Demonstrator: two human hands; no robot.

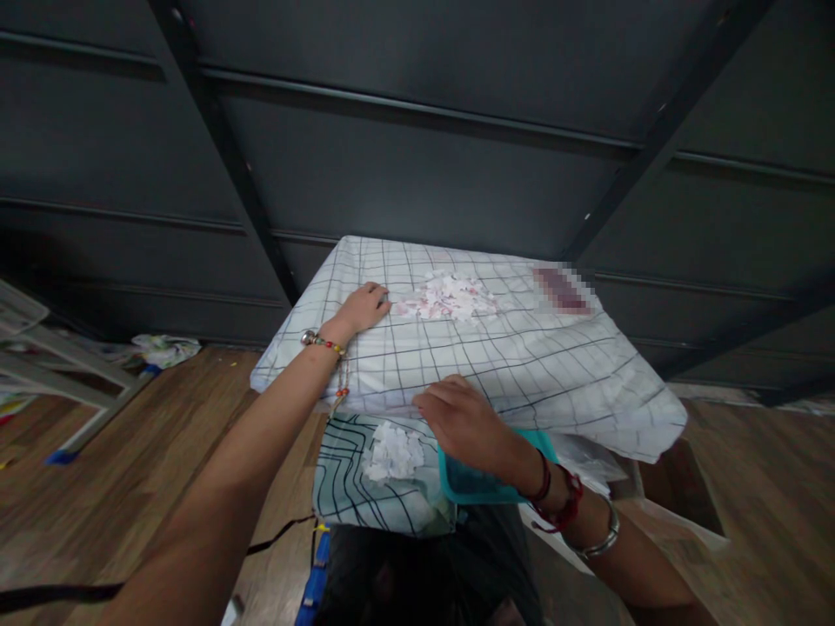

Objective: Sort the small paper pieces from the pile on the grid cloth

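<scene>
My left hand [363, 308] lies on the white checked cloth [365, 356], fingers stretched toward a pile of small white and pinkish paper scraps [451, 296]. Above the cloth's front edge, my right hand [462, 419] has its fingers curled together; what they hold, if anything, is hidden. Under that hand and wrist is a turquoise plastic basket [483, 489], partly covered by the arm. To its left, a second heap of white scraps [394, 452] rests on a green cloth with dark lines [345, 487] over my lap.
Dark metal panels [417, 183] rise behind the covered table. A blurred-out dark red patch [561, 290] lies at the cloth's right. An open cardboard box [678, 487] and clear plastic [587, 461] sit below right. A pale stool frame [84, 374] stands on the wooden floor at left.
</scene>
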